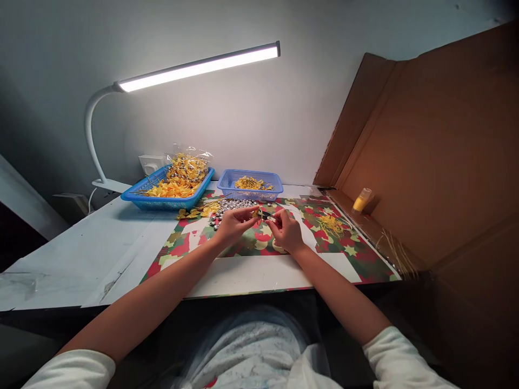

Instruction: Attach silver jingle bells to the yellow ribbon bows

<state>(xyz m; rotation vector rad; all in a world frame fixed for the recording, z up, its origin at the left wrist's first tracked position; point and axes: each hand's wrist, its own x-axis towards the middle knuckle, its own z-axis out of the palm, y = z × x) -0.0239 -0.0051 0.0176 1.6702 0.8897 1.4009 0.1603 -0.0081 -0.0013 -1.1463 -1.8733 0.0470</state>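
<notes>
Bright colours on a white table

The mat has red, green and white patches with pale stars, and it lies on the white table. At the back edge, the big basket is bright blue and full of yellow bows, and the small basket is a lighter blue with more yellow inside. Shiny silver beads sit in front of the baskets. Yellow threads lie on the mat near its right edge. The little bottle is yellow with a pale cap. The box is brown. The lamp is white and glows white. The wall is grey. Both sleeves are white.
</notes>
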